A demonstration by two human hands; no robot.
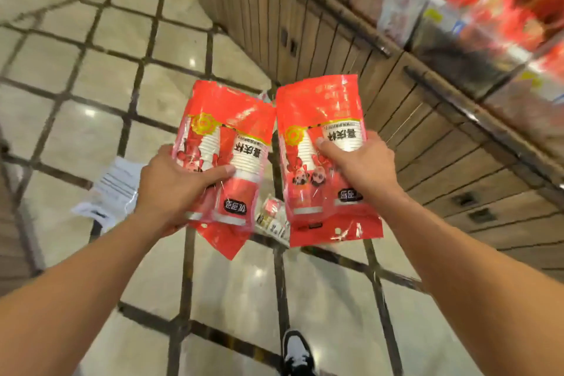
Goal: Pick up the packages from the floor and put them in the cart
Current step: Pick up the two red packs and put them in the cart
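Note:
My left hand (171, 183) grips a red plastic package of paper cups (225, 131), held up in front of me above the tiled floor. My right hand (363, 168) grips a second, matching red package (320, 107) right beside it. Both packs are upside down, with their printing inverted. Behind the left pack, a white and clear package (113, 189) lies on the floor. A small light-coloured package (273, 217) lies on the floor between the two held packs, partly hidden by them. No cart is in view.
A wooden shelf unit with drawers (427, 137) runs along the right, with blurred red and white goods (488, 3) stacked on top. Beige tiled floor (76, 76) with dark grout spreads to the left and ahead. My shoe (297, 354) shows at the bottom.

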